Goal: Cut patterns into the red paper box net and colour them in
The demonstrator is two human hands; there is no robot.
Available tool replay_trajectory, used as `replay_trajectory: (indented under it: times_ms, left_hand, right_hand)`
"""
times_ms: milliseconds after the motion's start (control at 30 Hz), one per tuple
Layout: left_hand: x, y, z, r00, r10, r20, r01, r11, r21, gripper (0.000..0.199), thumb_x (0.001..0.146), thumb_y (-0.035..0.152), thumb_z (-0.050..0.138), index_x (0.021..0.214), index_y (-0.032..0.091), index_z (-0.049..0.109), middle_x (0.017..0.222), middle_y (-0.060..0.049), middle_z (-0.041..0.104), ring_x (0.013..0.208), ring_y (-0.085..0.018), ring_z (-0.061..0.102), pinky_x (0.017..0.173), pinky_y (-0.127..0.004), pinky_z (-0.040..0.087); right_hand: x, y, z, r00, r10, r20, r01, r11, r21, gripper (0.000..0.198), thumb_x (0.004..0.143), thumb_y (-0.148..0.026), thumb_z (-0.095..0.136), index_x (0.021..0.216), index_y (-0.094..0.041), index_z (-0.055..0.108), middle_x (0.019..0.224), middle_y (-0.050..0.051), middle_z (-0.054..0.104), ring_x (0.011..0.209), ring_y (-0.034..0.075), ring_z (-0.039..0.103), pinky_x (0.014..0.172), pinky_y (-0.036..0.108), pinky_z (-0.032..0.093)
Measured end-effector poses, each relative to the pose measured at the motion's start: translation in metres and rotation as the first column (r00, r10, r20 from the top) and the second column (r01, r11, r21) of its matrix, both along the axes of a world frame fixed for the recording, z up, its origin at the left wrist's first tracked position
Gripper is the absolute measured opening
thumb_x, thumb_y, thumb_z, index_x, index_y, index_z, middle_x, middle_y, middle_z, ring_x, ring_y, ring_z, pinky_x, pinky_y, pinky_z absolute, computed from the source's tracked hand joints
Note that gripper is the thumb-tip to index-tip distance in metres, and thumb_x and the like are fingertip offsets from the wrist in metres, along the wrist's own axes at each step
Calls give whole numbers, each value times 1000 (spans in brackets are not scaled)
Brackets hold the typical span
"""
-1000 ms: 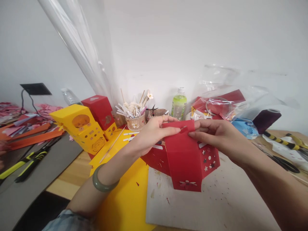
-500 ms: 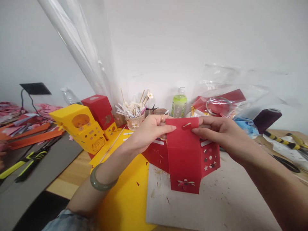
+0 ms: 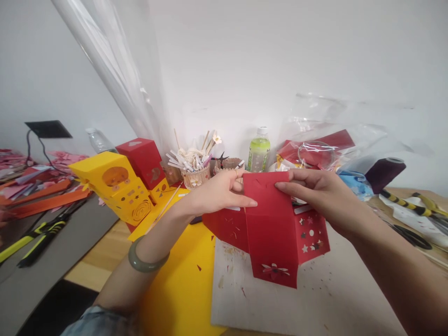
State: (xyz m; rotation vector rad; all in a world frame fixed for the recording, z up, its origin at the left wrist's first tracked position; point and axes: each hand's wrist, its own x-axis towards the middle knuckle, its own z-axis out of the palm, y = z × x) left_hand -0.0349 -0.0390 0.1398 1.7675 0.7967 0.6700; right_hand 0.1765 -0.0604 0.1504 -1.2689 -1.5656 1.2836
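A folded red cardboard piece (image 3: 271, 233) is held up in front of me, with a flower cut-out low on its front panel and small star and round holes in the side flap on the right. My left hand (image 3: 224, 189) grips its upper left edge, thumb lying on the front face and the other fingers behind. At the upper right corner my right hand (image 3: 308, 189) pinches the card between thumb and fingers, beside a cut slit near the top. White strips lie along the edges of the side flaps. Below is a pale cutting board (image 3: 241, 303) with paper scraps.
Yellow card (image 3: 175, 289) lies left of the board. Behind it stand a yellow cut-out box (image 3: 121, 186) and a red box (image 3: 142, 161). A basket of sticks (image 3: 196, 177), a green-labelled bottle (image 3: 259, 149) and a purple thread spool (image 3: 387, 175) line the back. Yellow-black pliers (image 3: 45, 235) lie left.
The red card has tilted, its lower end swinging slightly right and nearer. My left thumb has slid lower down the card's face. The slit near the top looks narrower now.
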Motion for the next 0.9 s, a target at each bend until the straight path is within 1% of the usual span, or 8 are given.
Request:
replay_trajectory:
  times_ms: [233, 300, 367, 500, 600, 633, 767, 900]
  left_hand:
    - [-11, 15, -2, 982, 101, -161, -46, 948, 315, 13, 73, 16, 64, 86, 15, 63, 76, -3, 69, 74, -16, 66, 67, -25, 52]
    - [-10, 17, -6, 975, 192, -113, -121, 882, 455, 6, 77, 15, 58, 80, 16, 63, 82, -4, 68, 77, -16, 65, 70, -26, 51]
    - [-8, 20, -11, 953, 301, -26, -223, 760, 610, 10, 80, 14, 53, 80, 17, 63, 88, -5, 66, 85, -17, 62, 79, -32, 49]
    - [-7, 28, -24, 893, 426, 146, -349, 452, 821, 11, 82, 19, 55, 76, 21, 64, 91, -5, 66, 99, -22, 56, 96, -44, 38]
    - [-13, 34, -38, 881, 427, 204, -345, 286, 894, 7, 81, 24, 59, 76, 25, 64, 86, -3, 68, 93, -20, 59, 93, -43, 42]
    - [-15, 36, -43, 880, 423, 217, -340, 239, 910, 7, 81, 24, 59, 77, 26, 63, 84, -2, 68, 90, -20, 60, 91, -42, 43]
    - [-19, 44, -63, 875, 407, 263, -322, 83, 943, 10, 81, 23, 57, 75, 28, 62, 74, 0, 66, 82, -18, 61, 88, -40, 47]
    - [-15, 50, -77, 872, 392, 293, -320, 5, 947, 11, 82, 22, 55, 74, 28, 60, 69, 1, 62, 82, -17, 61, 87, -39, 47]
  right_hand:
    - [3, 2, 2, 1000, -28, 15, 27, 998, 54, 19, 78, -43, 64, 84, -24, 67, 78, 1, 74, 65, 19, 70, 52, 26, 56]
    - [5, 2, 2, 996, 10, 89, -28, 978, 209, 19, 78, -40, 64, 90, -25, 66, 82, 1, 73, 70, 21, 70, 56, 30, 57]
    - [9, 2, 2, 966, -11, 259, -115, 878, 465, 17, 80, -35, 62, 93, -26, 65, 86, 2, 72, 76, 23, 69, 61, 35, 56]
    - [13, 11, -6, 891, -219, 398, -212, 576, 790, 27, 77, -27, 62, 103, -24, 60, 109, 6, 65, 105, 28, 58, 93, 47, 42]
    - [11, 23, -19, 727, -530, 436, -346, 266, 900, 44, 78, -25, 60, 121, -19, 50, 123, 14, 57, 117, 32, 48, 99, 52, 33]
    - [10, 26, -24, 686, -589, 428, -372, 222, 901, 51, 78, -25, 60, 125, -19, 45, 126, 16, 55, 120, 33, 46, 100, 53, 33]
    - [5, 37, -41, 660, -638, 397, -367, 187, 911, 72, 76, -30, 60, 138, -16, 26, 134, 20, 46, 125, 35, 41, 100, 55, 32]
    - [6, 37, -46, 634, -706, 317, -333, 121, 935, 77, 80, -18, 54, 145, -19, 14, 138, 19, 43, 127, 35, 39, 100, 54, 33]
